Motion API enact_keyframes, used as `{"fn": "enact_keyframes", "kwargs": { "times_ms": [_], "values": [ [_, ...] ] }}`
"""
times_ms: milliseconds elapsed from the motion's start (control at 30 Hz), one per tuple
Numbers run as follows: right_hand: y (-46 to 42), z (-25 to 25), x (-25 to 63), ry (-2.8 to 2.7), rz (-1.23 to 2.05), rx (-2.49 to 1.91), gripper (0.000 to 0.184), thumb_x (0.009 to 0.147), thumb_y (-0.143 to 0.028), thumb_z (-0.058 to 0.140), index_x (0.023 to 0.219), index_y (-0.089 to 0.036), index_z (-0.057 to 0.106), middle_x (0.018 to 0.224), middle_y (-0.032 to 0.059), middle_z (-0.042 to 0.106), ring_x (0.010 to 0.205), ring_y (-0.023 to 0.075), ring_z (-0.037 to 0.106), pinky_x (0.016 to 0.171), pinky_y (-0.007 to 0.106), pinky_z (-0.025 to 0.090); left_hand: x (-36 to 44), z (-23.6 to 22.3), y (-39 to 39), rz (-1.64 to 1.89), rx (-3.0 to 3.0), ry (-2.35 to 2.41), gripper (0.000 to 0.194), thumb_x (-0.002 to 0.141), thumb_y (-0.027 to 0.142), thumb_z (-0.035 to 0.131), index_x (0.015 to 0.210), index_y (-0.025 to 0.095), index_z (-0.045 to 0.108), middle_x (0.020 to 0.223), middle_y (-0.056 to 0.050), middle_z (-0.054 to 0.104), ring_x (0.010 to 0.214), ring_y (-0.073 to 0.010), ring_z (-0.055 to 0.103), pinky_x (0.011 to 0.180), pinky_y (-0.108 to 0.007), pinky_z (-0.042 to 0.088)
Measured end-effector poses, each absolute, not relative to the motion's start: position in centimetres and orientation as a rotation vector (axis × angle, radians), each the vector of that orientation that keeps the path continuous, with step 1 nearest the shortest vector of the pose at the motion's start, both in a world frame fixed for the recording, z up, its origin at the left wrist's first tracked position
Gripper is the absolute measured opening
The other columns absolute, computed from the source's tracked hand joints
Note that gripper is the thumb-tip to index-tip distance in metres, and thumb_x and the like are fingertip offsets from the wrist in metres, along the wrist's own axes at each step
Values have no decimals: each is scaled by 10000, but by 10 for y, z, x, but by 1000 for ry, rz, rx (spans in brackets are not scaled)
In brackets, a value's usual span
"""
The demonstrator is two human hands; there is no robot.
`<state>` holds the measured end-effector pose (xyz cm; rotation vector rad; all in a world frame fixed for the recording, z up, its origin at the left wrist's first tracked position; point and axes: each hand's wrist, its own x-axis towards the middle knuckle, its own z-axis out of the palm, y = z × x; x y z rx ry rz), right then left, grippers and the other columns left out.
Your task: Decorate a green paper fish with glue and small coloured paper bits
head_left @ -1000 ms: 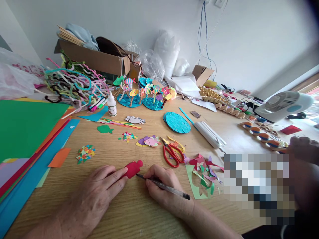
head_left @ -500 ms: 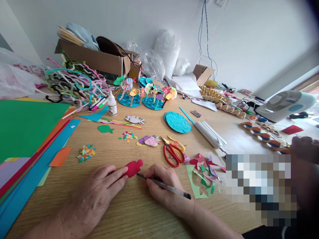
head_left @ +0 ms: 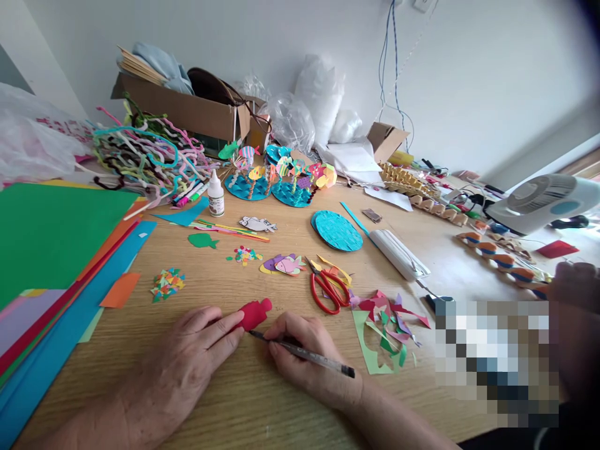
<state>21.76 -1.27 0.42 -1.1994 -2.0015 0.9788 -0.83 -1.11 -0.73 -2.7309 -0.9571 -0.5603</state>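
Note:
A small red paper cutout (head_left: 254, 315) with a rounded knob at one end lies on the table. The fingertips of my left hand (head_left: 187, 353) press on its left part, which they hide. My right hand (head_left: 307, 356) grips a pen (head_left: 309, 355) with a clear barrel and a black end. The pen's tip is at the lower edge of the cutout, close to my left fingertips. Red-handled scissors (head_left: 330, 290) lie beyond my right hand. Paper fish in purple and pink (head_left: 285, 264) lie behind the cutout, with a green paper fish (head_left: 203, 240) further left.
Coloured paper sheets (head_left: 60, 237) are stacked at left. Paper scraps (head_left: 384, 319) lie to the right, paper confetti (head_left: 167, 284) to the left. Behind stand a glue bottle (head_left: 215, 195), blue discs (head_left: 338, 230) and fish models (head_left: 250, 187). Another person's hand (head_left: 574, 290) is at far right.
The pen tip has moved left along the cutout's lower edge, toward my left fingertips. My left hand keeps its hold on the cutout. The view has shifted slightly.

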Motion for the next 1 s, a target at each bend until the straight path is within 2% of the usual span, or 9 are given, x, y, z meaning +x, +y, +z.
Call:
{"fn": "enact_keyframes", "kwargs": {
  "times_ms": [433,700,1000],
  "values": [
    [-12,7,217,-2011,968,-1143,120,728,-86,524,769,-186,575,586,-71,498,470,57,394,503,158,349,-13,-21,-12,-399,-2814,-1080,623,757,-72,347,1229,246,598,1321,40,581,1088,-199,526,936,-336,504],
    [-12,5,217,-2017,955,-1145,134,722,-77,523,779,-185,579,612,-63,523,488,58,420,515,160,351,-12,-17,-12,-410,-2787,-1044,589,786,-55,340,1218,243,605,1282,36,611,1065,-200,545,923,-334,511],
    [-12,4,218,-1985,978,-1175,115,720,-90,523,752,-191,567,557,-75,479,458,61,386,492,159,344,-11,-13,-12,-502,-2747,-996,562,791,-60,314,1167,216,628,1245,23,632,1037,-208,535,875,-339,513]
  ]
}}
